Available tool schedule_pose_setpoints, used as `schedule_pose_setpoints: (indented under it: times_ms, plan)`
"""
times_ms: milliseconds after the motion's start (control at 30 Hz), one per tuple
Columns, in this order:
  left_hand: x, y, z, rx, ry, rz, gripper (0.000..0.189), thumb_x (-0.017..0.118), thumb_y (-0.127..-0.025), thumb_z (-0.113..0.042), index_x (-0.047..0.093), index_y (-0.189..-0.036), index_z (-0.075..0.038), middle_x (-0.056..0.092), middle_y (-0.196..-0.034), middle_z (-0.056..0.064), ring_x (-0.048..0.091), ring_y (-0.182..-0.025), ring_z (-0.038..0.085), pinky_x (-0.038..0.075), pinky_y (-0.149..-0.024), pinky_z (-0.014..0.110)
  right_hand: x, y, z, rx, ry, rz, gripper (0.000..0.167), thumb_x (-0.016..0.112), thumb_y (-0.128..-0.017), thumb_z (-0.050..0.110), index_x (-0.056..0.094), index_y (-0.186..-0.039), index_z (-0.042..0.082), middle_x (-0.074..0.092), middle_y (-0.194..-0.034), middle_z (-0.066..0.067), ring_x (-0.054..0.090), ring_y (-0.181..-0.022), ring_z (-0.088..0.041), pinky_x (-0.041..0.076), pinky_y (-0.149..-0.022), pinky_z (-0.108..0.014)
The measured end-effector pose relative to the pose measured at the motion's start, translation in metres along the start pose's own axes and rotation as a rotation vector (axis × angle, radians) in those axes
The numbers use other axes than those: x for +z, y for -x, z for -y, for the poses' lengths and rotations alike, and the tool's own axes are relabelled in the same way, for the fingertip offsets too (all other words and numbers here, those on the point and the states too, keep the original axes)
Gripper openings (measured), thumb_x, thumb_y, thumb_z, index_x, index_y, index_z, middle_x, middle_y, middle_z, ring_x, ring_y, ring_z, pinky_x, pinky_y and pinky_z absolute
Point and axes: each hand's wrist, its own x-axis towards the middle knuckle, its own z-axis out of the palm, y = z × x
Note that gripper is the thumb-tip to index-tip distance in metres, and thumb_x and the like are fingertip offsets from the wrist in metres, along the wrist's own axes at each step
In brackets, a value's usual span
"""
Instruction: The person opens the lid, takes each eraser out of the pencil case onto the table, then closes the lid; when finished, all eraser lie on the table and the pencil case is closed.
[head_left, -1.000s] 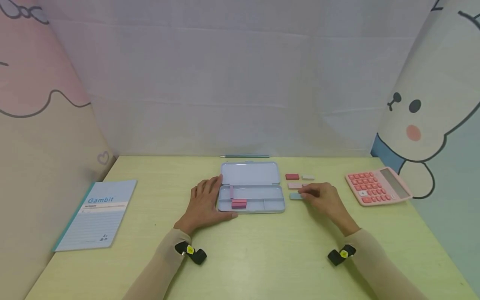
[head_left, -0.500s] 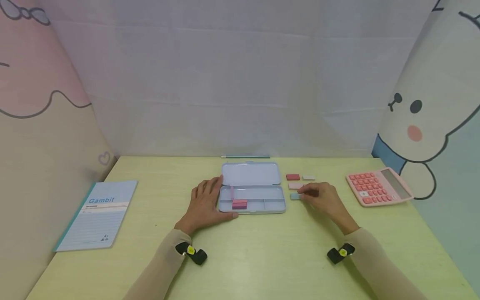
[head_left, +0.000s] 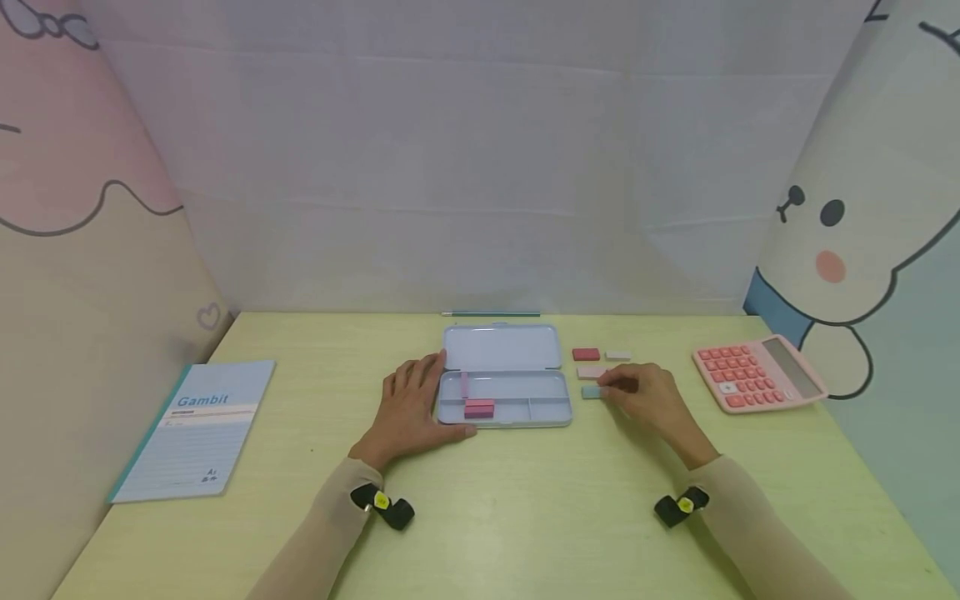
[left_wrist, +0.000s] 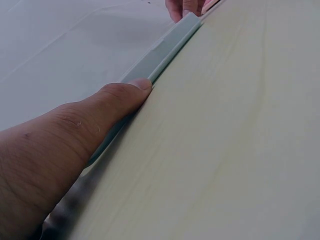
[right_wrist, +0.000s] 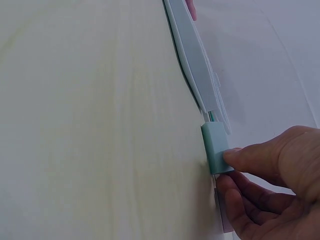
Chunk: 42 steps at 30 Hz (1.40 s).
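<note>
Picture a clock centred on the open case (head_left: 545, 386). Far out at nine o'clock lies a notebook (head_left: 191, 433); nearer, your left hand (head_left: 405, 417) is spread, fingers by the case's left side and thumb against its front edge, gripping nothing. Inside the case, a slim pale strip (head_left: 463, 385) sits towards ten and pink blocks (head_left: 479, 408), perhaps two, towards eight. A pencil (head_left: 491, 313) lies beyond at twelve. At two are a red block (head_left: 586, 354) and, right of it, a white block (head_left: 618, 356). At three, apart from the case, your right hand (head_left: 641, 400) pinches the right end of the blue block (head_left: 590, 392) between thumb and finger; I cannot tell whether it touches the table. Held by one end, it could twist or slip if the pinch loosens, and your knuckles could nudge the pale pink block (head_left: 590, 372) just behind. Lifting your left hand might let a bump slide the case. Farther out at three rests a calculator (head_left: 759, 375).
</note>
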Motion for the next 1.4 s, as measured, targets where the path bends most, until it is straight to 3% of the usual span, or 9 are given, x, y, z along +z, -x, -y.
schedule_pose_setpoints:
  times_ms: [700, 1067, 1400]
  plan:
    - [0.000, 0.001, -0.002, 0.008, 0.010, 0.000, 0.132, 0.076, -0.076, -0.081, 0.016, -0.174, -0.016, 0.030, -0.175, 0.011, 0.023, -0.160, 0.045, 0.020, -0.126, 0.067, -0.001, 0.002, -0.001, -0.049, 0.004, -0.055, 0.011, 0.077, -0.099, 0.016, 0.083, -0.105, 0.009, 0.082, -0.110, -0.015, 0.075, -0.096, -0.026, 0.055, -0.081, -0.033]
    - [-0.002, 0.000, -0.002, 0.006, 0.012, 0.005, 0.132, 0.076, -0.076, -0.080, 0.016, -0.174, -0.016, 0.030, -0.175, 0.011, 0.023, -0.160, 0.046, 0.019, -0.127, 0.066, 0.009, -0.010, 0.039, -0.105, -0.127, -0.011, 0.018, 0.075, -0.102, 0.018, 0.082, -0.113, 0.007, 0.080, -0.123, -0.015, 0.078, -0.103, -0.026, 0.057, -0.084, -0.021]
    - [-0.003, 0.000, -0.002, -0.003, 0.006, 0.003, 0.131, 0.076, -0.076, -0.080, 0.017, -0.174, -0.017, 0.031, -0.175, 0.011, 0.023, -0.161, 0.046, 0.020, -0.127, 0.067, 0.032, -0.020, 0.077, -0.226, -0.185, 0.066, 0.017, 0.074, -0.100, 0.014, 0.081, -0.113, 0.004, 0.082, -0.108, -0.009, 0.070, -0.090, -0.017, 0.056, -0.081, -0.024]
